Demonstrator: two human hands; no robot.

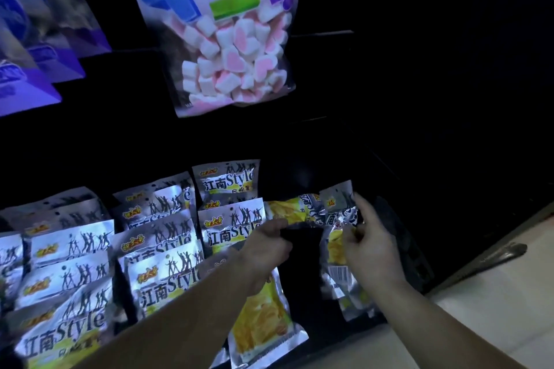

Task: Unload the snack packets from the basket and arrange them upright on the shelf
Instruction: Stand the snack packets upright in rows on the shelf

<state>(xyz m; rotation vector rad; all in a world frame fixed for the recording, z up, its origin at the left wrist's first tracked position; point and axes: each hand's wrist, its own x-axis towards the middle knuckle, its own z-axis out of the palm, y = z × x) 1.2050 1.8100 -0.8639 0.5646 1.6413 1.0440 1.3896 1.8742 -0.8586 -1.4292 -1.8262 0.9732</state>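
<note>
Hands both at the lower shelf: your left hand pinches the left end of a sideways packet, which lies level across the dark gap. Your right hand curls its fingers on a crumpled packet, just past the sideways one's right end, the two touching. More silver packets bunch under your right palm, one showing a barcode. A yellow packet hangs below your left wrist; cannot tell whether you hold it. Open room is the dark gap between your hands, running back into the shelf. Left of it, rows of standing packets overlap front to back, the nearest row touching your left forearm. Right of your right hand there is a dark shape, too dim to name. Above hangs a marshmallow bag, purple bags at upper left. Pale floor at lower right.
</note>
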